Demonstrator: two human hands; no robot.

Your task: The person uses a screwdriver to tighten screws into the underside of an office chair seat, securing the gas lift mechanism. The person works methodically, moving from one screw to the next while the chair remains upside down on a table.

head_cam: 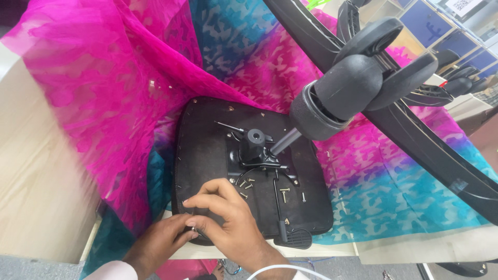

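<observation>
While both hands (207, 228) meet at the seat base (207, 150), each grip pinches something small, unclear.

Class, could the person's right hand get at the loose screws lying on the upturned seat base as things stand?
Probably yes. The right hand rests on the black seat base, and the loose screws lie uncovered just beyond its fingers, nothing between.

one white label with a black square code pattern (463, 6), top right edge, partly cropped; no packages or screens
</observation>
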